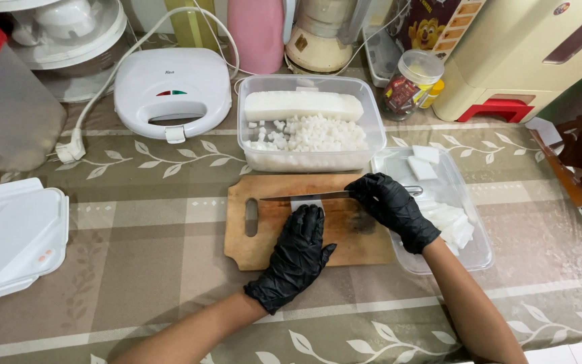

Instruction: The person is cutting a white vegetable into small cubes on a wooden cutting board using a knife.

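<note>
Both my hands wear black gloves over a wooden cutting board (250, 249). My right hand (392, 205) grips the handle of a knife (304, 197), whose blade lies flat along the board's far edge, pointing left. My left hand (298, 256) presses down on a small white piece (299, 203) just below the blade; most of that piece is hidden by the fingers. Behind the board stands a clear plastic tub (308, 160) holding a long white block (302, 105) and several small white cubes (311, 133).
A shallow clear lid or tray (469, 253) with white slabs (449, 219) lies right of the board. A white sandwich maker (173, 91) with its cord sits at back left, a white lidded box (8, 236) at far left. Jars, a blender and a pink flask line the back.
</note>
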